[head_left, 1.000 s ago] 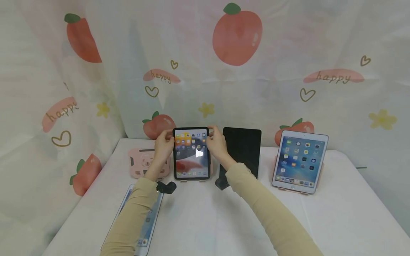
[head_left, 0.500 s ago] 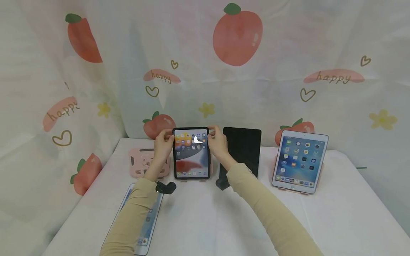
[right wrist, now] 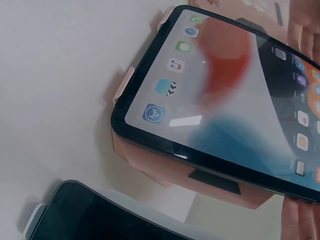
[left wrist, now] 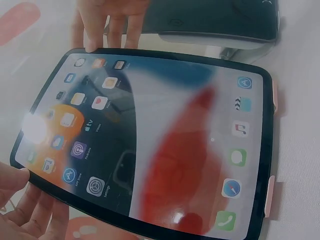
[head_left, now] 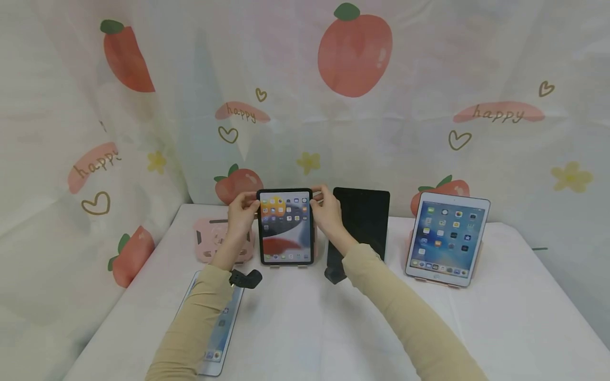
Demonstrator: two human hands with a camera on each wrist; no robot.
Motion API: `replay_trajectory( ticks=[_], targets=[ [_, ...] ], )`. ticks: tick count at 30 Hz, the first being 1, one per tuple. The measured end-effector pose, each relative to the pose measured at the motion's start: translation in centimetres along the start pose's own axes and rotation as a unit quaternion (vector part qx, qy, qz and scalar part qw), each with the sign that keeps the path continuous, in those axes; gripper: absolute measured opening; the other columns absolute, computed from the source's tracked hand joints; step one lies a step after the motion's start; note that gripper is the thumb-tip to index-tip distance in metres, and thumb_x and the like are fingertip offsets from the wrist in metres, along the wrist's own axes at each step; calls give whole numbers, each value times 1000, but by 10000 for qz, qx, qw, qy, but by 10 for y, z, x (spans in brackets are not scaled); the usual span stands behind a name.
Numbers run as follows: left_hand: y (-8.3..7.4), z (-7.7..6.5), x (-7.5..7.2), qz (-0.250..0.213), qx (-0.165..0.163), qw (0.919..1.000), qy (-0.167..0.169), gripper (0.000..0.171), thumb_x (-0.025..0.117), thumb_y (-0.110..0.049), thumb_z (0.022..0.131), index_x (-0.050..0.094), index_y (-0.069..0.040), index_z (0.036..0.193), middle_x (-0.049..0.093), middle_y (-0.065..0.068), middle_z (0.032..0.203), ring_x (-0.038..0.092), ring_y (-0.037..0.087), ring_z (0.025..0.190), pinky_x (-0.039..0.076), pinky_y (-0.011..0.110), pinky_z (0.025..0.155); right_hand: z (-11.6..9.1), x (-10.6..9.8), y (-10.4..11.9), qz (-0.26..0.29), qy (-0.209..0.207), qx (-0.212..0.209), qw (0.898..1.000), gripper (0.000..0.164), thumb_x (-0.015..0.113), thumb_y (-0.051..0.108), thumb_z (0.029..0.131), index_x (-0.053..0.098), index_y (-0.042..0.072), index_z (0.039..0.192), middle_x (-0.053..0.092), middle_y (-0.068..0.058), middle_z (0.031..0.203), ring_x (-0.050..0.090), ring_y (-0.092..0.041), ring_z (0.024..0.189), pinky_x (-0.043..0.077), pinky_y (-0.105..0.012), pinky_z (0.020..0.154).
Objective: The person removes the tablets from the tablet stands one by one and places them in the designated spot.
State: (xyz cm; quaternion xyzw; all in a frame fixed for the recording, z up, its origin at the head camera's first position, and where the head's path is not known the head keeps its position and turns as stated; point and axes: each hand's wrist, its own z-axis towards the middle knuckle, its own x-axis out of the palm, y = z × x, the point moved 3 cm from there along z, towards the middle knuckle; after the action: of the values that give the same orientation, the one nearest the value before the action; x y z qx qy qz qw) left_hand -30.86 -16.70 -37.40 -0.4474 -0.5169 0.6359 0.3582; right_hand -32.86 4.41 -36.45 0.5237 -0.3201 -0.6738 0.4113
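Observation:
A black-edged tablet [head_left: 286, 227] with its home screen lit leans upright on a pink stand [right wrist: 200, 175], whose small lips [right wrist: 123, 86] sit under its bottom edge. My left hand [head_left: 242, 214] pinches the tablet's upper left edge, thumb [left wrist: 14, 176] on the front and fingers behind. At the upper right edge my right hand [head_left: 328, 214] does the same, its fingers [right wrist: 300, 220] reaching behind the tablet. Just right of it stands a tablet with a dark screen [head_left: 364, 222], partly covered by my right hand and wrist.
A folded pink stand [head_left: 209, 241] lies behind my left wrist. Under my left forearm is a white tablet [head_left: 224, 328] lying flat. Another white tablet [head_left: 445, 238], lit, leans on a pink stand at the right. A printed cloth [head_left: 357, 137] hangs behind the white table [head_left: 305, 328].
The bright reflection has climbed the held tablet's screen and left it, so its tilt has shifted slightly. Both hands keep their places at its edges. The head view has moved a little.

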Motion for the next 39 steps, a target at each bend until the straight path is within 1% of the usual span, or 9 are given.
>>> replay_trajectory(
  ticks=[4,8,15,19,23,28,35,39],
  targets=[
    [-3,-4,-4,-209,-104,9997,42,25,54,-13,97,59,-8,122,61,14,115,60,26,102,54,40,92,-1,-2,2,65,99,-118,9999,27,55,9,96,57,12,123,62,-14,107,63,-28,92,53,-38,74],
    [-6,-7,-6,-222,-89,9997,68,26,55,-13,97,59,-8,123,61,14,116,60,24,102,54,39,93,-2,-4,5,113,156,-238,9995,27,54,8,96,57,11,123,62,-14,105,62,-27,87,54,-34,68],
    [-9,-12,-10,-370,-62,9992,126,26,55,-12,97,58,-6,123,60,14,119,57,24,103,53,42,96,-7,-8,7,333,229,-342,9986,28,54,6,96,56,9,124,61,-16,104,61,-26,83,56,-31,68],
    [-11,-15,-12,-359,-16,9991,233,27,54,-13,97,58,-7,123,60,14,120,58,24,103,53,41,95,-10,-10,8,433,219,-388,9981,27,54,4,95,56,8,122,61,-16,102,62,-26,82,57,-33,69],
    [-13,-18,-15,-302,13,9990,343,27,55,-14,97,57,-7,123,61,14,120,60,23,101,54,39,94,-12,-12,9,577,251,-404,9972,28,54,3,95,56,7,122,61,-17,101,63,-29,83,59,-40,72],
    [-16,-22,-19,-303,-1,9985,461,26,55,-14,97,57,-8,122,61,11,113,61,20,99,54,37,93,-18,-17,11,720,344,-435,9959,28,54,2,95,56,6,122,60,-18,102,63,-32,85,58,-44,76],
    [-16,-30,-21,-305,194,9976,591,25,56,-14,97,57,-7,121,60,2,102,60,14,90,56,34,88,-27,-24,13,786,428,-459,9949,28,55,2,95,55,6,122,60,-19,102,64,-32,87,59,-43,75],
    [-15,-35,-21,-207,278,9971,685,26,57,-13,96,57,-6,121,59,1,99,59,11,88,56,33,85,-33,-27,11,927,491,-410,9936,28,55,0,93,56,4,121,60,-21,102,64,-34,85,58,-47,75]
  ],
)
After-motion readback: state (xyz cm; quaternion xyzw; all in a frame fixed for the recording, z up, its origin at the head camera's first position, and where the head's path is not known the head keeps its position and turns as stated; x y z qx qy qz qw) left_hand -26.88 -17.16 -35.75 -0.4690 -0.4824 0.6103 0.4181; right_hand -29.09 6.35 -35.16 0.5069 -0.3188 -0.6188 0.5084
